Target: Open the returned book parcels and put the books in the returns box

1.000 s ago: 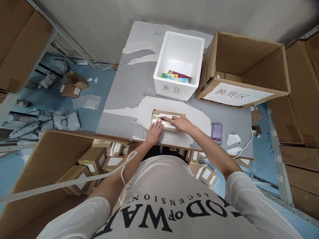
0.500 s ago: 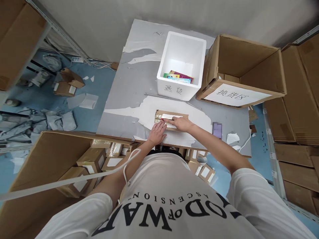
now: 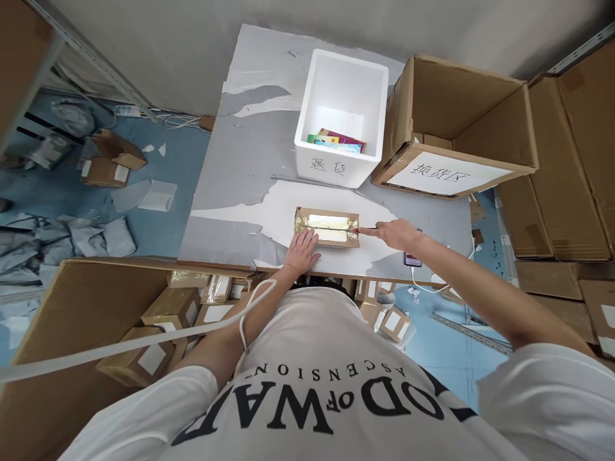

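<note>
A small taped cardboard box (image 3: 327, 239) with a white label lies on the table near its front edge. My left hand (image 3: 302, 251) rests on the box's near left corner, its fingers stretched out. With closed fingers, my right hand (image 3: 398, 235) grips a slim box cutter (image 3: 366, 230), dark with a red part. Its tip touches the box's right end. A dark slit runs lengthwise through the tape and label. The cutter's handle is mostly hidden in my hand.
Behind the box stand a white foam box (image 3: 303, 157) holding colourful packets and a large open carton (image 3: 449, 181) with a handwritten sign. A phone (image 3: 412, 259) on a white cable lies beneath my right forearm. Below left, a big carton (image 3: 72, 320) holds several parcels.
My right hand has drawn the box cutter rightward, from the box's left end to its right end. A slit now shows along the top. My left hand stays on the box.
</note>
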{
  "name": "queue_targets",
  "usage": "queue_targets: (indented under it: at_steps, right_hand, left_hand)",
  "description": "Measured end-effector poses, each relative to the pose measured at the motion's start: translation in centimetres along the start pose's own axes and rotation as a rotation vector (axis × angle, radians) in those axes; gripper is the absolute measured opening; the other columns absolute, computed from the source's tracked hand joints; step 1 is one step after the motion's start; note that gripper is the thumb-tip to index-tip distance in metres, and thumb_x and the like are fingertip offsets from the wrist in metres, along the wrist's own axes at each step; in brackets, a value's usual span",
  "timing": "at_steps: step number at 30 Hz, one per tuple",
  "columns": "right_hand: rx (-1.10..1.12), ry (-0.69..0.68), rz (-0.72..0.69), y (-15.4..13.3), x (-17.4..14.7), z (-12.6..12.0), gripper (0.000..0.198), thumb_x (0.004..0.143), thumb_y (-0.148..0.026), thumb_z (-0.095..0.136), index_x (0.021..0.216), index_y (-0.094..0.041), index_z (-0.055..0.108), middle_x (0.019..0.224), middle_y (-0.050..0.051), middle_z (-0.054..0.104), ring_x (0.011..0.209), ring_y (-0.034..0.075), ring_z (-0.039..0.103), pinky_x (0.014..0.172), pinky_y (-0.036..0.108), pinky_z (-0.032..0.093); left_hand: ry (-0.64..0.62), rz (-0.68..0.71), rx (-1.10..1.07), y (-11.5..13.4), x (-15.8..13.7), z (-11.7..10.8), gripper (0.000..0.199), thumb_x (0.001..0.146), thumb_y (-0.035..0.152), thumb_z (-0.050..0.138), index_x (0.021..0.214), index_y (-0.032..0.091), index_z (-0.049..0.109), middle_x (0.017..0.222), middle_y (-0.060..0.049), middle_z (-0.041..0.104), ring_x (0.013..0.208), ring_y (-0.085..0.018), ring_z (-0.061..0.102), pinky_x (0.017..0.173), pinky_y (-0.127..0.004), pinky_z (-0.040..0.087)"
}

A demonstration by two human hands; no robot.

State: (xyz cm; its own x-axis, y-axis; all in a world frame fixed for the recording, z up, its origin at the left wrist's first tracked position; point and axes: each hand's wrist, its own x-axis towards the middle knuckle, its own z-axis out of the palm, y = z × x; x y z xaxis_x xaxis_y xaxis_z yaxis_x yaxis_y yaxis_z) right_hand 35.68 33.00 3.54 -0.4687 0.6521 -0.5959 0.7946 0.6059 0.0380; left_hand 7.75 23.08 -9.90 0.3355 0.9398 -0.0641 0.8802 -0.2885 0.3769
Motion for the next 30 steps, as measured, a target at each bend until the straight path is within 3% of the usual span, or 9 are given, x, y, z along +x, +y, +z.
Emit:
queue_targets:
  at_steps: [7,13,16,19,23,26,30]
  right_hand:
    - [-0.19,-0.075,-0.01,1.5,-3.4,0.0,0.085,0.084,0.0,0.034,0.149,-0.048,0.011,0.104,0.009,0.064,0.066,0.018,0.064,0.059,0.028,0.038]
    - [-0.196,-0.115,0.044,2.5,-4.7,0.1,0.089,0.081,0.002,0.038,0.15,-0.047,0.009,0.103,0.009,0.064,0.063,0.017,0.062,0.057,0.027,0.037]
    - [-0.113,-0.057,0.071,2.9,-5.7,1.0,0.08,0.086,-0.005,0.038,0.149,-0.047,0.015,0.103,0.009,0.064,0.065,0.017,0.062,0.057,0.026,0.037]
    - [0.133,0.122,0.132,2.8,-6.6,3.3,0.06,0.094,-0.023,0.037,0.149,-0.042,0.024,0.101,0.008,0.065,0.071,0.019,0.062,0.059,0.027,0.041]
    - [0.778,0.335,0.311,0.8,-5.8,7.6,0.058,0.093,-0.032,0.041,0.15,-0.032,0.029,0.096,0.006,0.068,0.06,0.015,0.058,0.059,0.028,0.048]
    - [1.263,0.388,0.442,-1.7,-4.0,10.2,0.063,0.091,-0.04,0.045,0.151,-0.031,0.028,0.087,0.003,0.065,0.046,0.009,0.048,0.043,0.024,0.044]
    - [1.563,0.479,0.435,-4.3,-2.2,11.7,0.069,0.086,-0.05,0.051,0.149,-0.03,0.031,0.083,0.001,0.061,0.044,0.007,0.046,0.035,0.02,0.039]
  left_hand:
    - [-0.065,-0.026,0.106,0.5,0.1,-0.6,0.069,0.09,0.046,0.047,0.148,0.012,0.034,0.154,-0.014,0.034,0.145,-0.03,0.023,0.119,-0.047,0.014]
    - [-0.066,-0.033,0.082,0.7,0.2,-0.9,0.073,0.088,0.049,0.049,0.147,0.01,0.034,0.153,-0.017,0.033,0.145,-0.032,0.023,0.118,-0.048,0.013]
    - [-0.061,-0.018,0.078,0.7,0.0,-1.1,0.074,0.087,0.05,0.05,0.147,0.009,0.034,0.153,-0.018,0.033,0.144,-0.032,0.023,0.117,-0.048,0.013]
    - [-0.046,0.008,0.07,1.0,-0.1,-2.0,0.07,0.087,0.048,0.051,0.143,0.009,0.038,0.15,-0.019,0.037,0.142,-0.033,0.027,0.115,-0.048,0.016]
    - [-0.026,0.007,0.074,1.5,1.1,-4.3,0.064,0.083,0.047,0.057,0.136,0.012,0.047,0.145,-0.021,0.043,0.136,-0.036,0.035,0.11,-0.051,0.021]
    - [-0.033,0.025,0.114,1.3,3.3,-6.0,0.085,0.072,0.059,0.066,0.139,0.012,0.043,0.15,-0.023,0.034,0.14,-0.04,0.026,0.112,-0.053,0.014]
    - [-0.094,0.066,0.185,0.4,6.2,-6.9,0.121,0.057,0.073,0.069,0.149,0.008,0.025,0.158,-0.023,0.011,0.146,-0.042,0.004,0.114,-0.055,0.003]
